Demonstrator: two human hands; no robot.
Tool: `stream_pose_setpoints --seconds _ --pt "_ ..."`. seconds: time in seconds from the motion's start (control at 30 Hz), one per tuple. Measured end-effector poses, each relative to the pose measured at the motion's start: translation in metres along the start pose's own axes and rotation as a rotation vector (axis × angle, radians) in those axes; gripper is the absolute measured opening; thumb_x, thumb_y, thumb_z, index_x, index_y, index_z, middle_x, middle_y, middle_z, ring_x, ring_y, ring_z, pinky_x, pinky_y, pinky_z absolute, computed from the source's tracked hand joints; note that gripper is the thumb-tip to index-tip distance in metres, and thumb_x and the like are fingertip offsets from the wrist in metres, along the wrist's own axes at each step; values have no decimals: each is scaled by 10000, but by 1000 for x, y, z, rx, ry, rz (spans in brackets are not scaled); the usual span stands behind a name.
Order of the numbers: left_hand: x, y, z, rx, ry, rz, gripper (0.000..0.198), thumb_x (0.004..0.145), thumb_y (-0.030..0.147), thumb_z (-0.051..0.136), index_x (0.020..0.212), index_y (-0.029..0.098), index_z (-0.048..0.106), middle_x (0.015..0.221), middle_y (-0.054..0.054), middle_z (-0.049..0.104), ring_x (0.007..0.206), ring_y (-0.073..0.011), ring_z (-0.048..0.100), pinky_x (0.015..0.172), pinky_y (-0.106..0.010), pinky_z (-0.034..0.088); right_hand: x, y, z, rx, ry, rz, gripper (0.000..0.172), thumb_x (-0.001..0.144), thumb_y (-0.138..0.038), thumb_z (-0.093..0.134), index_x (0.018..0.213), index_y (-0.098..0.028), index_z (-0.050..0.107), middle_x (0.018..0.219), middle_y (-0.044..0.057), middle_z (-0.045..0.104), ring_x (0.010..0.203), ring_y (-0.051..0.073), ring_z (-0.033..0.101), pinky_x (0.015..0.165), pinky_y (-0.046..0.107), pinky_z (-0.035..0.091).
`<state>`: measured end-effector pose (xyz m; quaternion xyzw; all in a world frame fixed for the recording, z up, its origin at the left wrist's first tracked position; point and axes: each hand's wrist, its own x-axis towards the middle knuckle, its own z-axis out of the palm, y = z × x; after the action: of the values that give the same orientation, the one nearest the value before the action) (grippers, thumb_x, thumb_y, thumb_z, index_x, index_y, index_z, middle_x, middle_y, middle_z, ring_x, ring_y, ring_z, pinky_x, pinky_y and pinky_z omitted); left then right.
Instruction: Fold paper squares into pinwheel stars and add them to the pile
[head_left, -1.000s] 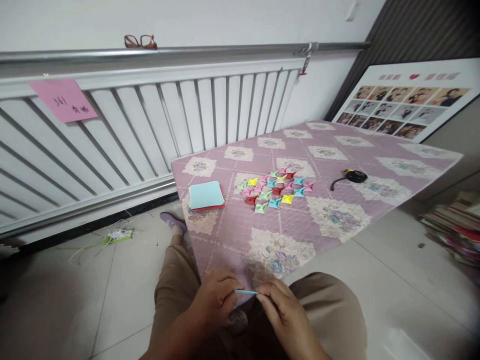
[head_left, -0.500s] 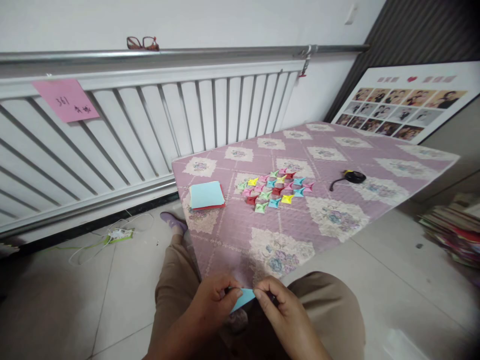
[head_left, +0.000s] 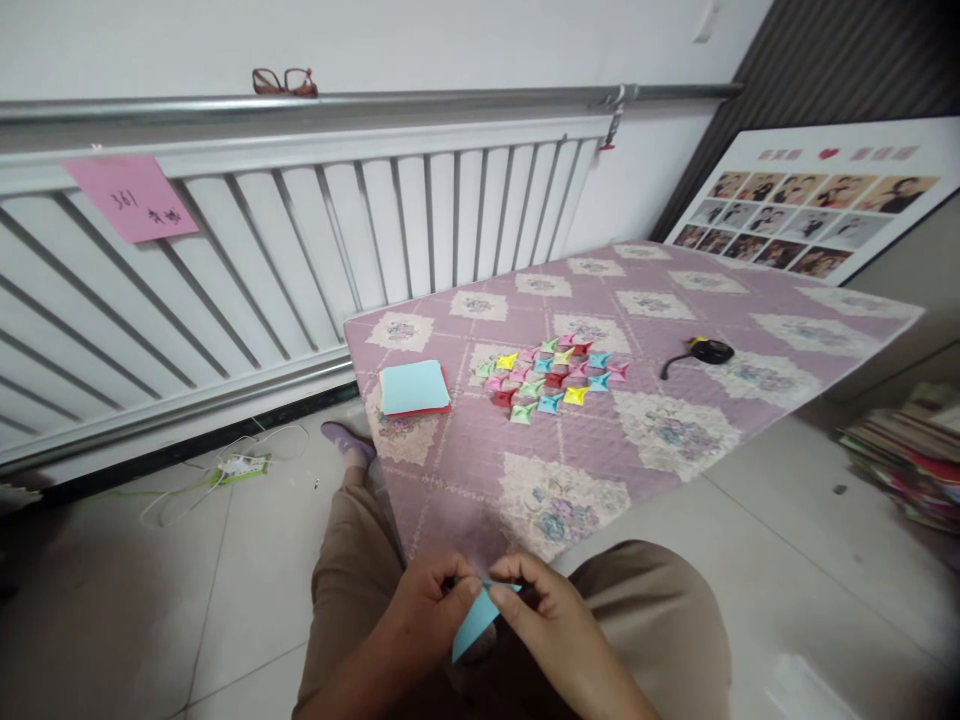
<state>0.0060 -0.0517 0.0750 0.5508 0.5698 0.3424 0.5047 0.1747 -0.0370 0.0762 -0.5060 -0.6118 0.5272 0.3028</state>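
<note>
Pinching a piece of blue paper (head_left: 474,628) by its top part, the left hand (head_left: 431,605) and the right hand (head_left: 551,622) sit close together over the lap, at the near end of the table (head_left: 469,460). The left thumb presses on the paper's upper left side, and its fingers are curled in tight. The right thumb lies on the upper right part, with its fingers bent too, so both hands are closed small on the same paper. The paper is between the two hands, and one sharp corner points down, below the left thumb (a little blue bit also peeks out above the right thumb). How it is folded up by the fingers, I cannot tell, because they hide it. Farther up the table, well apart from the hands, are many small folded paper shapes (head_left: 556,381) in red, pink, yellow, green and blue. A stack of paper (head_left: 415,388), blue on top, lies to their left. A black cord (head_left: 711,352) lies off to their right.
</note>
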Motion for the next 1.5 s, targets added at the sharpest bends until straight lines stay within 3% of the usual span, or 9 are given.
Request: stream_pose_setpoints --seconds 0.17,0.47,0.77,1.0,1.1,1.17,1.23,1.37,1.5 --pt "1 -3 0 -47 -4 -29 213 783 338 509 663 166 545 613 27 479 603 -120 437 564 -222 358 2 6 8 -32 23 18 314 821 -452 511 625 -206 515 611 -29 466 607 130 435 563 227 357" --pt "2 -9 0 -27 57 -20 319 822 405 461 594 198 377 593 47 359 591 -113 356 553 -227 311 4 12 9 -8 44 -1 386 834 -512 494 597 -212 438 599 -39 400 596 124 383 555 223 329" --pt "4 -18 -7 40 72 -46 304 850 398 434 626 193 421 620 40 384 624 -125 379 567 -233 315 7 25 16 189 77 114 400 792 -579 536 657 -203 515 606 -46 402 592 120 364 556 230 332" --pt "3 -13 -8 -1 117 -103 348 848 470 447 641 190 452 636 33 417 639 -133 412 576 -237 341 4 22 13 199 170 94 443 768 -586 571 576 -213 428 564 -58 349 554 112 318 530 236 311" --pt "2 -13 -6 -229 81 -76 406 872 528 428 936 167 601 824 -24 568 734 -158 510 641 -258 408 4 22 15 328 276 125 448 766 -596 582 579 -214 440 562 -52 378 550 115 337 524 238 317" --pt "0 -17 -4 -440 74 -64 488 878 541 433 1175 175 558 1046 -81 588 812 -173 555 687 -283 440 6 22 16 487 322 164 434 756 -596 602 602 -217 456 577 -47 416 554 118 372 529 238 339" --pt "-1 -22 0 -564 70 -77 540 838 507 535 1267 179 517 1096 -101 584 817 -170 570 712 -295 449 7 21 17 672 329 220 404 721 -576 655 646 -223 473 605 -47 451 566 120 417 540 235 372" --pt "-3 -23 8 -600 -43 -85 646 710 400 731 1293 215 522 899 -47 629 805 -167 577 768 -302 444 7 20 27 941 293 361 386 654 -495 753 711 -234 475 609 -64 461 555 111 473 538 222 405" --pt "-2 -17 12 -641 -4 -91 469 728 457 717 1096 178 638 859 -52 642 807 -174 581 776 -297 445 5 21 39 1023 175 401 388 695 -497 730 701 -226 453 631 -50 499 576 107 515 537 211 403"
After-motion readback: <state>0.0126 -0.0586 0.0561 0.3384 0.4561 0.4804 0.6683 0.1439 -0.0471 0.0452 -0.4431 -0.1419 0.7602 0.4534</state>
